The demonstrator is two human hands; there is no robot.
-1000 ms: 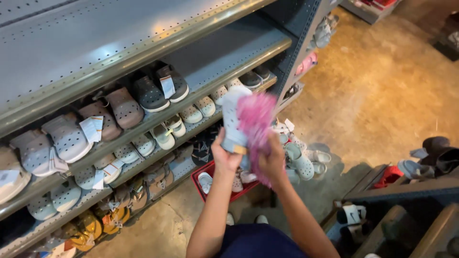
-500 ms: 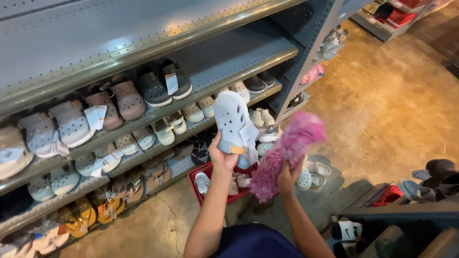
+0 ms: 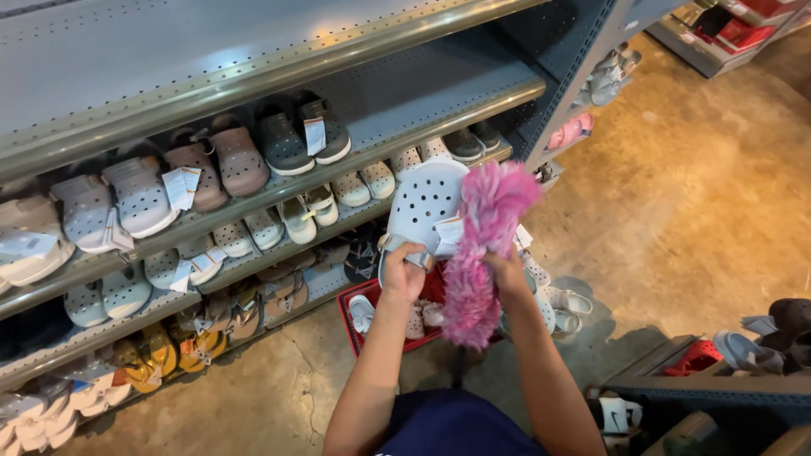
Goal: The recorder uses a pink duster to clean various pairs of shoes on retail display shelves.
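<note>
While your left hand (image 3: 404, 272) grips heel strap of white clog (image 3: 421, 209), fingers closed, clog's long axis runs up-away from fingertips. Your right hand (image 3: 507, 272) closed on pink fuzzy duster (image 3: 478, 245), touching clog's right side, axes roughly parallel.

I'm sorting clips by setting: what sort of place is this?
Most likely a shoe shop: grey metal shelves lined with tagged clogs, and the left hand holds a white clog.
</note>
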